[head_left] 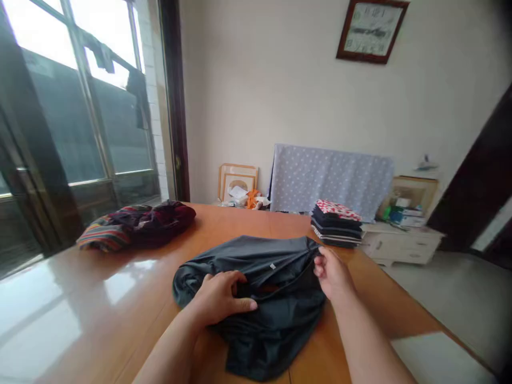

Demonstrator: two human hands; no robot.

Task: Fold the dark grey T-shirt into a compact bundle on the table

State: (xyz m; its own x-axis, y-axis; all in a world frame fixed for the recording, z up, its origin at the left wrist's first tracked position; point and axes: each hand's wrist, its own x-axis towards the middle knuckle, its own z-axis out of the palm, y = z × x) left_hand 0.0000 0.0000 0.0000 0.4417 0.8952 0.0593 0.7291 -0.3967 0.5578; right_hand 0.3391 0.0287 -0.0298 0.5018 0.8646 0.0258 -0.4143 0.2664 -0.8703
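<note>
A dark grey garment (276, 325) lies rumpled on the wooden table in front of me, and a small white label (272, 266) shows on its inner side. My right hand (331, 271) pinches the garment's far right edge, with fingers closed on the cloth. Over the left part of the same garment rests my left hand (224, 296), its thumb stretched apart from its fingers. The cloth opens in a fold between my two hands. Whether it is a shirt or another piece of clothing, I cannot tell.
A loose heap of striped and dark red clothes (140, 224) lies at the table's (160, 314) far left. At the back right stands a stack of folded clothes (336, 224). Beyond the table are a dotted cloth (332, 176) and a white cabinet (400, 245).
</note>
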